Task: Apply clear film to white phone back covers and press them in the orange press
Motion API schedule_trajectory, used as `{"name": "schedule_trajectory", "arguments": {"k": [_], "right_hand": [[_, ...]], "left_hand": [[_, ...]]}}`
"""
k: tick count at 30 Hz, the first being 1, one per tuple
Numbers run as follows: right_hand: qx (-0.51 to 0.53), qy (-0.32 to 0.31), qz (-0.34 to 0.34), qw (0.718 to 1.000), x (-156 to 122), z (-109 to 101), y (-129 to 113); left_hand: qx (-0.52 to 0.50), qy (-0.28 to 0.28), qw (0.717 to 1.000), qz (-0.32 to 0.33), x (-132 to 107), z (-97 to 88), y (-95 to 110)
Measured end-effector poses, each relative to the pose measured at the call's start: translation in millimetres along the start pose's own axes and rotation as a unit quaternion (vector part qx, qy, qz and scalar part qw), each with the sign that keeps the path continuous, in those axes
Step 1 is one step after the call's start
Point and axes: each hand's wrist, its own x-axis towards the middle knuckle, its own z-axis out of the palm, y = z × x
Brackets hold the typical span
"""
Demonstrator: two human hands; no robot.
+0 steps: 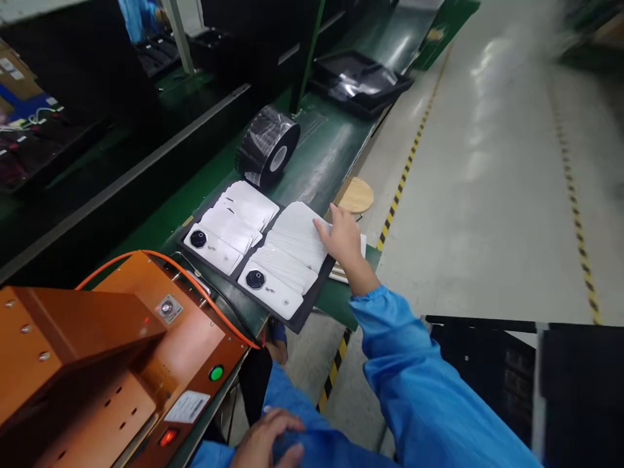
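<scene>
Two overlapping rows of white phone back covers lie fanned out on a dark tray [305, 318] on the green bench. The left row [231, 221] and the right row [292, 244] each end in a front cover with a black camera patch. My right hand [344, 240] reaches to the far right edge of the right row, thumb and fingers apart, with the thumb at the covers. Nothing shows in its grasp. Low in the view, my left hand [270, 439] rests near my lap with its fingers loosely bent and apart, holding nothing visible.
An orange machine [190, 338] with a green button and an orange hose stands at left. Behind the covers are a black film roll [268, 146] and black trays [361, 84]. A round wooden stool [357, 195] is beside the bench. Yellow-black tape [414, 149] marks the floor.
</scene>
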Motion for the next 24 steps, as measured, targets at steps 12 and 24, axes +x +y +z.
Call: {"name": "schedule_trajectory", "arguments": {"k": [12, 24], "right_hand": [[0.084, -0.212, 0.015, 0.973, 3.4, -9.1, -14.3], [0.047, -0.195, 0.008, 0.980, 4.1, -10.7, 10.1]], "left_hand": [[0.220, 0.376, 0.900, 0.019, 260.8, -114.3, 150.0], [0.256, 0.340, 0.903, 0.056, 320.0, -127.6, 130.4]]}}
